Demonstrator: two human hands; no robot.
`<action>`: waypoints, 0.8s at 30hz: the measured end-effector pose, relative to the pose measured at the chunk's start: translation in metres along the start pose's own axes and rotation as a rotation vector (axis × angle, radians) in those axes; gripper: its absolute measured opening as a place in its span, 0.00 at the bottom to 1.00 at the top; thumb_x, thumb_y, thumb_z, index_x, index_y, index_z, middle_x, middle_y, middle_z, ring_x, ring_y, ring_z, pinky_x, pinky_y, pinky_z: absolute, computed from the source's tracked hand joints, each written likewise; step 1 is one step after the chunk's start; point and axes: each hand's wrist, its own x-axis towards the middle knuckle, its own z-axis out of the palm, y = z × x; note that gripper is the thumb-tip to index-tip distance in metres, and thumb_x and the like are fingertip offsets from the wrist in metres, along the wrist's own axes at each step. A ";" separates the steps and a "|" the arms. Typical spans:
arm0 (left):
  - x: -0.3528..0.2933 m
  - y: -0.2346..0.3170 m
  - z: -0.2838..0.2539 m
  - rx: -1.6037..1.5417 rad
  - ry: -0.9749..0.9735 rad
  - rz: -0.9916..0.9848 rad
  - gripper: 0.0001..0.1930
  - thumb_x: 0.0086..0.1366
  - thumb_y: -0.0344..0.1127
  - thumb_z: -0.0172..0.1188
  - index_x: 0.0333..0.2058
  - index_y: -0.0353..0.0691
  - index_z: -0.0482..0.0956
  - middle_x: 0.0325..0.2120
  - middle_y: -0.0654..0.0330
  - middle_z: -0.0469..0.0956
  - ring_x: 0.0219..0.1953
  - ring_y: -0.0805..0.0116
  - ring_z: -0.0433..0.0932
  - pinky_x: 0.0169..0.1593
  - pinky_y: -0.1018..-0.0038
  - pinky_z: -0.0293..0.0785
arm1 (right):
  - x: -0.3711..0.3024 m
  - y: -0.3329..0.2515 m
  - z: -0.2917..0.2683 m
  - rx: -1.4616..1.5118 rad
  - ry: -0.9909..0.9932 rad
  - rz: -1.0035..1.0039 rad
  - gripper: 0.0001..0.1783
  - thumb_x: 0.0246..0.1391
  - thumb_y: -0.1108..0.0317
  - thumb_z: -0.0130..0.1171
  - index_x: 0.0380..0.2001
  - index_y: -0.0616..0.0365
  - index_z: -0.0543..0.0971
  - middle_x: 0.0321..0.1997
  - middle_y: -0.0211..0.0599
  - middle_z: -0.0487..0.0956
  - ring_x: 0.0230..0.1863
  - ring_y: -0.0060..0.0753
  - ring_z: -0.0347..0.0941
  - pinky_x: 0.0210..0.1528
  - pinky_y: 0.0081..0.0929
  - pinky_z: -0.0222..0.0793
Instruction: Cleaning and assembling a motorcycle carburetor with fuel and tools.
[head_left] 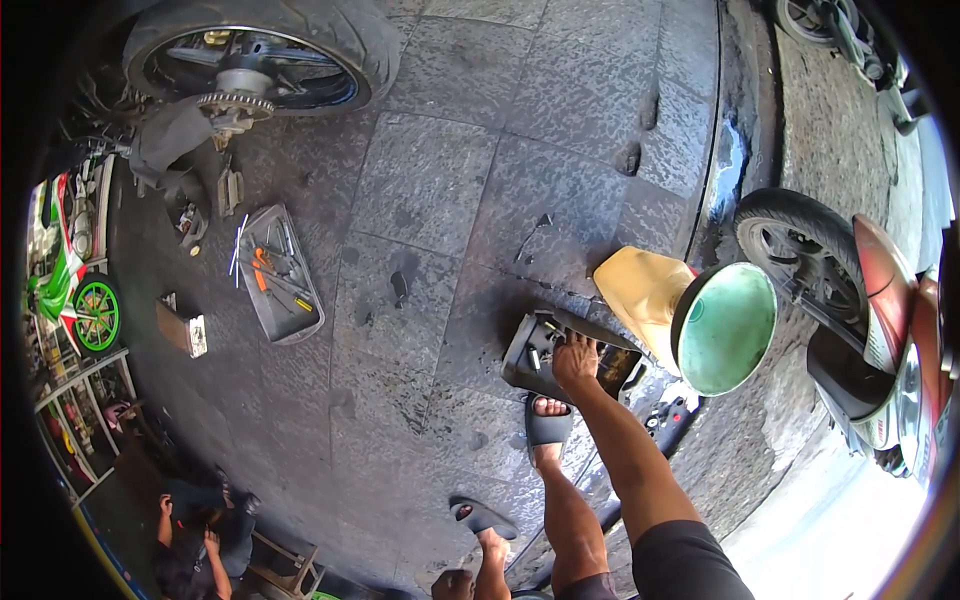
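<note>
My right hand (577,362) reaches down into a black tray (515,362) of dark liquid and small metal parts. Its fingers look stretched out and a little apart, and nothing shows in them. Beside them in the tray lies a small silvery cylindrical part (534,359). At the lower edge, what seems to be my left hand (452,584) is dark and partly cut off, so its fingers cannot be made out. Just past the tray stands a yellowish plastic jerrycan (640,290), with a green round basin (728,328) against it.
A grey tool tray (312,326) with screwdrivers lies to the left, near a small box (184,326). A motorcycle rear wheel (372,60) stands at the far left. Parked motorcycles, one with a black front wheel (765,215), line the right. Another person (205,535) sits at the lower left.
</note>
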 end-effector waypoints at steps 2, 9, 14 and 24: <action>0.025 0.042 0.025 -0.009 -0.012 0.174 0.10 0.65 0.36 0.62 0.29 0.35 0.80 0.19 0.62 0.76 0.19 0.73 0.73 0.24 0.73 0.69 | -0.013 0.004 -0.014 -0.039 0.128 -0.035 0.25 0.64 0.62 0.46 0.60 0.62 0.75 0.64 0.53 0.69 0.67 0.55 0.64 0.60 0.50 0.68; 0.112 0.230 0.160 -0.479 -0.431 -0.090 0.17 0.67 0.47 0.64 0.44 0.39 0.81 0.32 0.63 0.79 0.27 0.71 0.75 0.35 0.75 0.72 | -0.171 -0.011 -0.098 0.857 -0.053 -0.038 0.14 0.52 0.68 0.61 0.43 0.57 0.79 0.54 0.60 0.72 0.47 0.62 0.77 0.49 0.50 0.76; 0.094 0.324 0.210 -0.266 -0.306 0.286 0.18 0.69 0.46 0.61 0.24 0.41 0.79 0.15 0.64 0.74 0.21 0.74 0.76 0.24 0.68 0.65 | -0.214 0.078 -0.130 0.830 0.214 0.468 0.26 0.53 0.70 0.63 0.56 0.63 0.73 0.60 0.51 0.75 0.56 0.54 0.74 0.57 0.41 0.72; -0.010 0.499 0.207 -0.063 -0.185 0.921 0.32 0.65 0.41 0.64 0.64 0.44 0.63 0.37 0.43 0.82 0.35 0.46 0.84 0.38 0.59 0.81 | -0.115 0.201 -0.153 0.650 0.318 0.023 0.25 0.59 0.64 0.61 0.58 0.63 0.73 0.58 0.54 0.78 0.57 0.55 0.74 0.58 0.43 0.68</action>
